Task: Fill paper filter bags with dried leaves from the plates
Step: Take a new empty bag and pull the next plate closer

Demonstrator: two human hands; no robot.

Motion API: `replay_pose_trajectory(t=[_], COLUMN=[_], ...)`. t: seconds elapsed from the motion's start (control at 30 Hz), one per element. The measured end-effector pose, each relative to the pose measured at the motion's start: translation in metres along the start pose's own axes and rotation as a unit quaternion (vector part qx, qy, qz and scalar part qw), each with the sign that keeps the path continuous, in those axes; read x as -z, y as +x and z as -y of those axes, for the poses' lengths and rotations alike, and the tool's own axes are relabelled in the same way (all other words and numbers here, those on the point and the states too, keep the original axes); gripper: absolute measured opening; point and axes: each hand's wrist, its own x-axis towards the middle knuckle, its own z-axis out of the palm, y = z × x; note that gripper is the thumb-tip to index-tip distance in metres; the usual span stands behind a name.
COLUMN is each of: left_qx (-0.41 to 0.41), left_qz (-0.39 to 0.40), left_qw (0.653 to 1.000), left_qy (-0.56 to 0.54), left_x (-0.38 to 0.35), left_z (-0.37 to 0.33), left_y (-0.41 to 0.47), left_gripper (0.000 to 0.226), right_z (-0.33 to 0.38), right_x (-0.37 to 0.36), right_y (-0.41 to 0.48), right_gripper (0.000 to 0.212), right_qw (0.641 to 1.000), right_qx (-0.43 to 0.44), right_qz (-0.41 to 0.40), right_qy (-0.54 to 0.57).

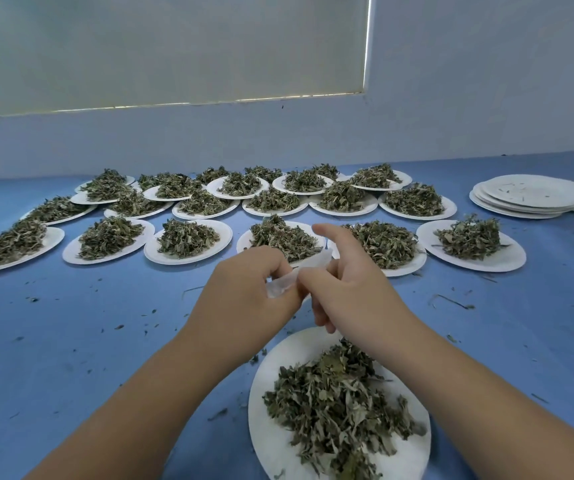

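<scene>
A thin white paper filter bag (284,285) is held between both hands above the blue table. My left hand (244,292) grips its lower end with curled fingers. My right hand (348,285) pinches its upper part, index finger raised; the bag's far tip (323,258) sticks out past my fingers. Whether the bag holds leaves cannot be told. Just below my hands, a white paper plate (271,434) carries a loose pile of dried green leaves (334,407).
Several white plates heaped with dried leaves (188,239) stand in rows across the back of the blue table (71,341). A stack of bare plates (528,195) sits at the far right. Leaf crumbs are scattered about. A pale wall rises behind.
</scene>
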Motion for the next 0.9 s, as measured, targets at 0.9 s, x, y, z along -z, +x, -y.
replay_pose_trajectory(t=[0.9], left_qx=[0.084], left_qz=[-0.068], left_qw=[0.988], left_qy=[0.107], left_x=[0.042], left_z=[0.024], left_y=[0.016], left_gripper=[0.014], right_z=[-0.008], right_x=[0.073], right_y=[0.012], right_gripper=[0.035], right_qw=[0.912], right_qx=[-0.206], right_qz=[0.216], right_qy=[-0.281])
